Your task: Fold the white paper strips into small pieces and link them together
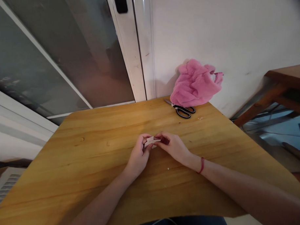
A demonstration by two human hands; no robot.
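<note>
Over the middle of the wooden table, both hands meet at some small white folded strips (pixel 152 142) that look like paper. My left hand (pixel 139 155) is closed around their left end, thumb in front. From the other side my right hand (pixel 174 146) pinches the right end between thumb and fingertips; a red string bracelet circles that wrist. Fingers hide part of the strips, so their full shape cannot be made out. Farther back lie scissors with black handles (pixel 183 112), blades pointing left and partly under a pink fluffy cloth (pixel 197 84).
The light wooden table (pixel 105 183) has rounded corners and touches a white wall (pixel 226 31) and a framed glass door (pixel 89 52). Tiny white scraps (pixel 200 118) lie near the scissors. A brown wooden piece of furniture (pixel 286 78) stands at the right.
</note>
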